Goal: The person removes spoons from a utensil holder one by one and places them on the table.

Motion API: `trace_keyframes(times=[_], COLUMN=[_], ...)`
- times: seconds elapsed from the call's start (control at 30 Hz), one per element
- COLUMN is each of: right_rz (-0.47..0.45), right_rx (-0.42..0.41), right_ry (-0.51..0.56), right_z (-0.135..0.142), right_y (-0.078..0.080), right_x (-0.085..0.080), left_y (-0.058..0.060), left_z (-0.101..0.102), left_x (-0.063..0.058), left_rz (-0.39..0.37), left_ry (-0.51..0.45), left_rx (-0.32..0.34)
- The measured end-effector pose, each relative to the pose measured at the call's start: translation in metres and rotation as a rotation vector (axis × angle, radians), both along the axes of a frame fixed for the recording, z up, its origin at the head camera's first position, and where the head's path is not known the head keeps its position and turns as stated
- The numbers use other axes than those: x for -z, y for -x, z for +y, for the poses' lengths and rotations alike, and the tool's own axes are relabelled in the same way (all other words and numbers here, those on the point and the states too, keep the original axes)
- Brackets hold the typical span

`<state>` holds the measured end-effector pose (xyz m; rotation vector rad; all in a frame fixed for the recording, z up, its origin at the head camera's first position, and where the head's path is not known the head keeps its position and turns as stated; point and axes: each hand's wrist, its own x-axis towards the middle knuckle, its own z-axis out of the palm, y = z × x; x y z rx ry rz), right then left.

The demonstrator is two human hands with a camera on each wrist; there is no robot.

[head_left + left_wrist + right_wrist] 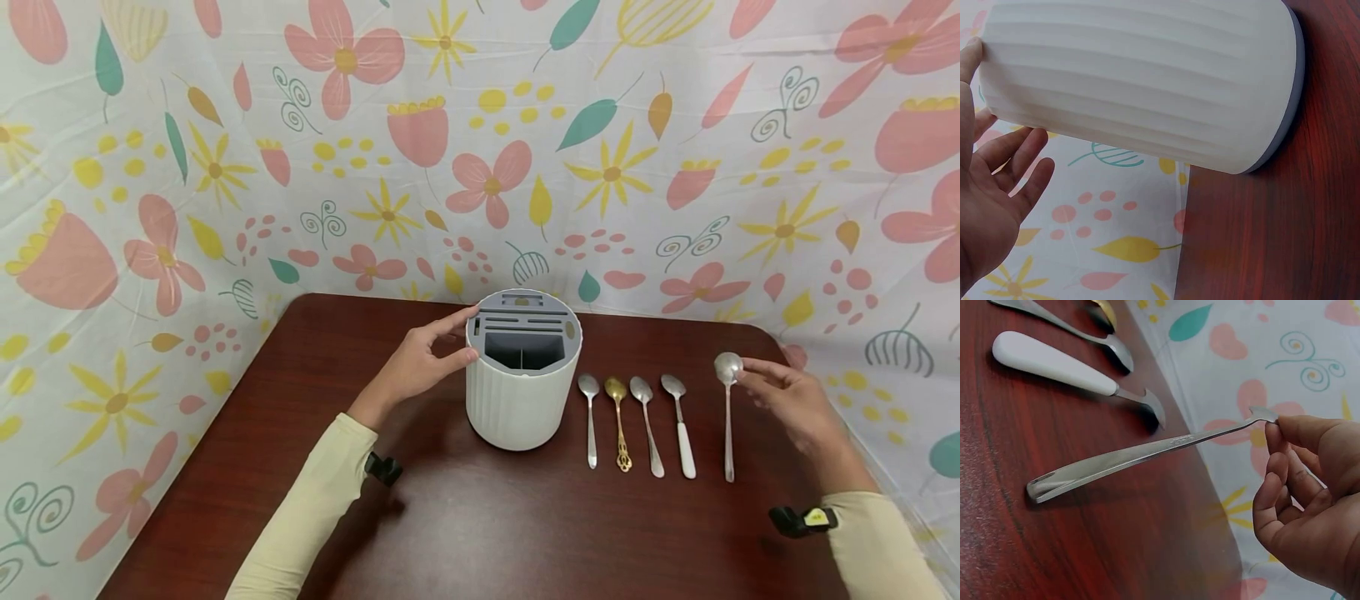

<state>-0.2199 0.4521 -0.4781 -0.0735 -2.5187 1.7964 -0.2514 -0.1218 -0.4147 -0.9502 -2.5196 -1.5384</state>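
A ribbed white cutlery holder (517, 408) with a grey slotted top (525, 312) stands upright on the table. My left hand (420, 362) touches its left side near the rim, thumb and fingers spread and mostly straight. The left wrist view shows those fingertips against the white wall (1135, 75). At the right, my right hand (795, 404) pinches a silver spoon (728, 433) at its bowl, between thumb and fingers. In the right wrist view the spoon's handle (1129, 459) slants down toward the table, the bowl partly hidden by fingertips.
Between the holder and my right hand lie a silver spoon (591, 425), a gold spoon (619, 425), another silver spoon (648, 425) and a white-handled spoon (687, 450), in a row. A floral cloth (495, 125) hangs behind the dark wooden table (480, 517).
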Motion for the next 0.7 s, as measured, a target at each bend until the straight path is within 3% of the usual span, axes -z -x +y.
trace_keyframes(times=[0.3, 0.7], right_rz=[0.043, 0.033], right_rx=[-0.002, 0.026], right_ry=[0.210, 0.212], right_z=[-0.004, -0.011], right_y=[0.003, 0.010], right_x=[0.014, 0.025], left_y=[0.000, 0.000], left_z=[0.001, 0.000], left_x=[0.000, 0.001], left_rz=[-0.002, -0.003], left_ry=[-0.005, -0.005], left_rx=[-0.002, -0.007])
